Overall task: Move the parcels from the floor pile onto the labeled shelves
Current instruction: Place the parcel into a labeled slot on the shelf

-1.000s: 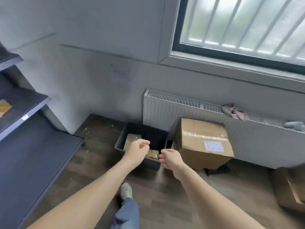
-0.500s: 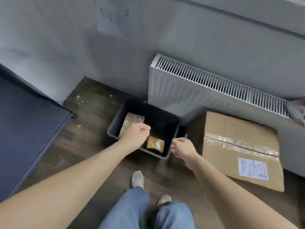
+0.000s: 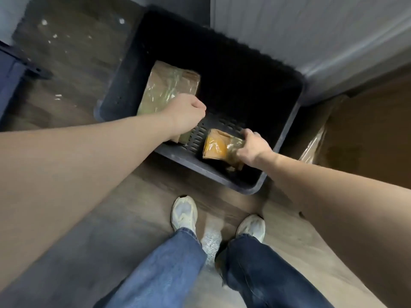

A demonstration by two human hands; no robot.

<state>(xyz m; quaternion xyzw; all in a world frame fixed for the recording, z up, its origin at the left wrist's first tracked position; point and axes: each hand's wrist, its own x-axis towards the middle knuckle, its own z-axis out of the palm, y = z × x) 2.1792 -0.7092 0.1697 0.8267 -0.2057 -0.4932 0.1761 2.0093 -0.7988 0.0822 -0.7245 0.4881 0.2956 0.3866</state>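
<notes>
A dark plastic crate (image 3: 287, 132) stands on the floor in front of my feet. Inside it lie two tape-wrapped brown parcels. The larger parcel (image 3: 169, 85) leans against the crate's left wall. The small parcel (image 3: 216, 145) lies near the front wall. My right hand (image 3: 250, 150) is inside the crate, its fingers closed over the small parcel's right end. My left hand (image 3: 185, 115) hovers as a fist over the lower end of the larger parcel and holds nothing.
A white radiator (image 3: 311, 30) is behind the crate. A big cardboard box (image 3: 367, 134) stands to the right, close to the crate. The dark shelf unit's corner (image 3: 13, 63) shows at far left. My shoes (image 3: 184, 213) stand on the wooden floor just before the crate.
I have bent down over the crate, so the view now looks straight into it. My right hand went from the crate's rim down inside and took hold of the small parcel.
</notes>
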